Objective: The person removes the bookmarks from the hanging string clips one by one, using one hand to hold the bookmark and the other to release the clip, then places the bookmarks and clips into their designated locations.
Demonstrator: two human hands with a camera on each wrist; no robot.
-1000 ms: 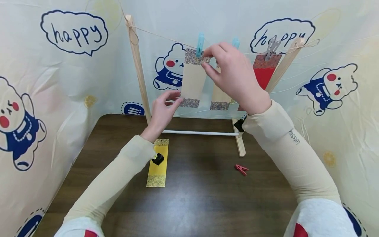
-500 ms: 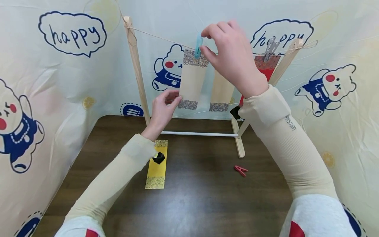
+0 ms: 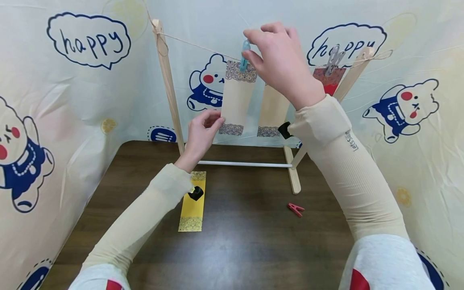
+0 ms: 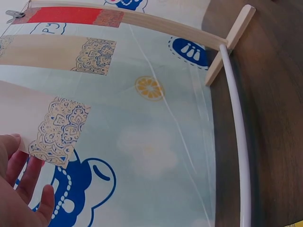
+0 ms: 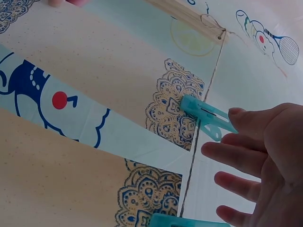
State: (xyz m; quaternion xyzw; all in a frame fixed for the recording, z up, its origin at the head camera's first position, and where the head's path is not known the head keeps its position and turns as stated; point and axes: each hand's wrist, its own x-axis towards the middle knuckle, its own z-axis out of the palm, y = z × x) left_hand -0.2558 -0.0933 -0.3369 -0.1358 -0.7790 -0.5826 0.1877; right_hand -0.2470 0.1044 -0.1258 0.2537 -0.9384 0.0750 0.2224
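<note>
A cream strip with patterned ends hangs from the string under a blue clip. My left hand pinches the strip's lower left edge, thumb in front and fingers behind in the left wrist view, beside its patterned end. At the top, my right hand has its thumb against the upper end of the clip; in the right wrist view the other fingers of this hand are spread, and the clip grips strip and string.
A second patterned strip hangs to the right, then a red one under a grey clip. Wooden posts hold the string. On the table lie a yellow strip and a red clip; a white rod joins the stand's feet.
My right hand has risen from beside the strip's top to the upper end of the blue clip. The left hand stays at the strip's lower edge.
</note>
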